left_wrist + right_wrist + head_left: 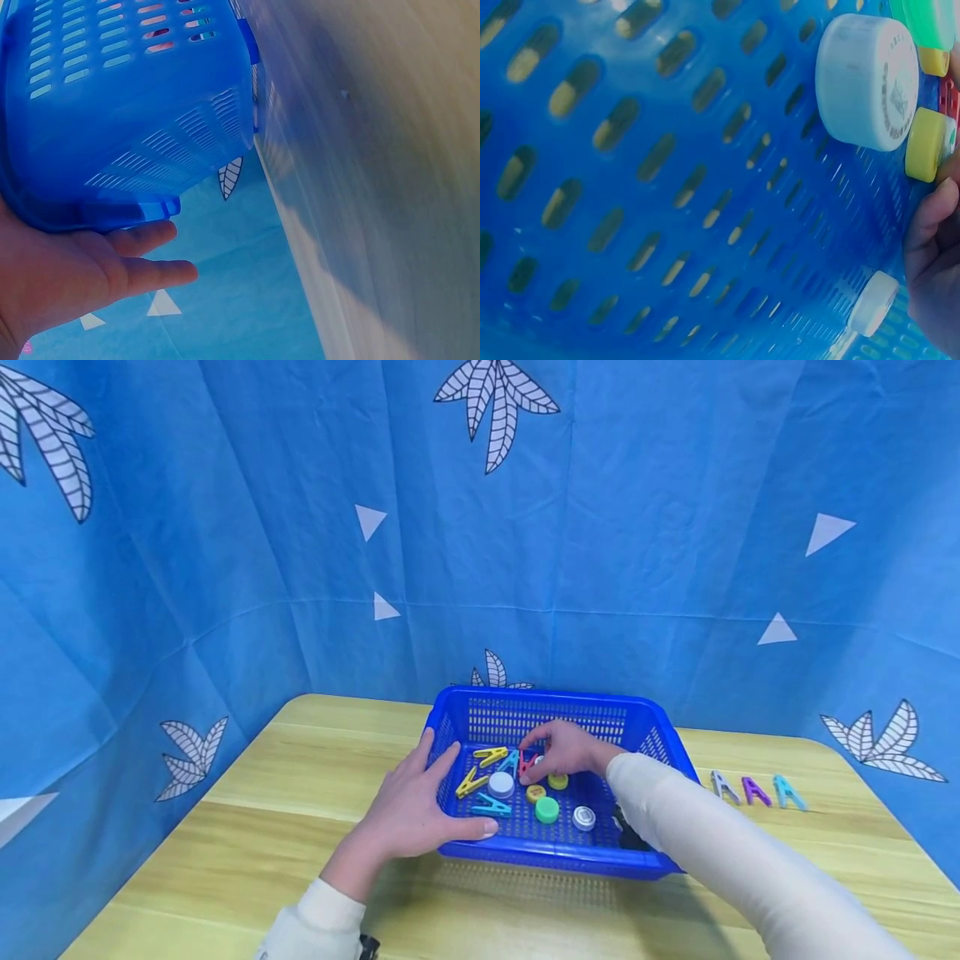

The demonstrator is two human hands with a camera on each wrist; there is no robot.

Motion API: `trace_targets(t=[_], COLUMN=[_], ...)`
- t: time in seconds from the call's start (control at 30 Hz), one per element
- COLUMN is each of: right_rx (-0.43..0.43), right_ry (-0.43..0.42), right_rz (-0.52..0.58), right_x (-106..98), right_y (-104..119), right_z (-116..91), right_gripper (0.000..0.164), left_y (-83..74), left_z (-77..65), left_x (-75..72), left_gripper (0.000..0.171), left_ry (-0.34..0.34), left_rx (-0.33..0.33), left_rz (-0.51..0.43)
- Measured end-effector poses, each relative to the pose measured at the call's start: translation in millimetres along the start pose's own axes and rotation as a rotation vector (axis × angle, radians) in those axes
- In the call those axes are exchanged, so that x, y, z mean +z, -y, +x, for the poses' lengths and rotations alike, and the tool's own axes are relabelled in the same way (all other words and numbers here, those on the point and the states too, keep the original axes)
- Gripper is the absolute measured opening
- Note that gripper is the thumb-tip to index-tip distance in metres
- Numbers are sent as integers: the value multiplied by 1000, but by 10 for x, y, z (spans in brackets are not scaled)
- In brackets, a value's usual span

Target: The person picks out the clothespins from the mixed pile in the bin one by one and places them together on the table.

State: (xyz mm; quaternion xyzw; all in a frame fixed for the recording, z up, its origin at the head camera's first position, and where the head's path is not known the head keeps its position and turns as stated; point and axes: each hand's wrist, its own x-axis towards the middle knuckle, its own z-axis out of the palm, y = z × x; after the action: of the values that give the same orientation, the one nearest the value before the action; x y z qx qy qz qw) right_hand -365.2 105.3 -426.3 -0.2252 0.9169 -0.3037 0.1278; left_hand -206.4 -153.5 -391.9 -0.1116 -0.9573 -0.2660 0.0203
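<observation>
Inside a blue plastic basket (555, 850), my right hand (568, 750) pinches a red clothespin (527, 765) between thumb and forefinger. At the basket's left side, my left hand (411, 810) rests against the rim with its fingers straight and spread, the thumb over the front edge. Yellow clothespins (470, 782) and blue clothespins (491, 806) lie on the basket floor. Among them are a white cap (501, 784), a green cap (547, 810), a silvery-white cap (584, 817) and yellow caps (557, 782). The right wrist view shows my right fingers only partly.
Right of the basket, a grey clothespin (725, 787), a purple one (756, 791) and a light blue one (790, 792) lie in a row on the wooden table (247, 827). A black object (630, 833) sits in the basket's front right corner. Blue patterned cloth (637, 527) hangs behind.
</observation>
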Motion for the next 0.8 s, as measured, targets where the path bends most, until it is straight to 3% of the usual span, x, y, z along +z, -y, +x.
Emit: trace_targets(t=[0.4,0.8], right_rx=[-46,1], right_ry=[17,17], right_rz=[-18,-30], right_x=[-83,-103], right_y=[59,42], right_z=[20,-48], right_gripper=[48,51], left_y=[-15,-17], left_z=[-19,-29], left_x=[-57,7], left_gripper=[121,118], left_ry=[-7,-4], left_rx=[-1,-1], left_rz=[2,0])
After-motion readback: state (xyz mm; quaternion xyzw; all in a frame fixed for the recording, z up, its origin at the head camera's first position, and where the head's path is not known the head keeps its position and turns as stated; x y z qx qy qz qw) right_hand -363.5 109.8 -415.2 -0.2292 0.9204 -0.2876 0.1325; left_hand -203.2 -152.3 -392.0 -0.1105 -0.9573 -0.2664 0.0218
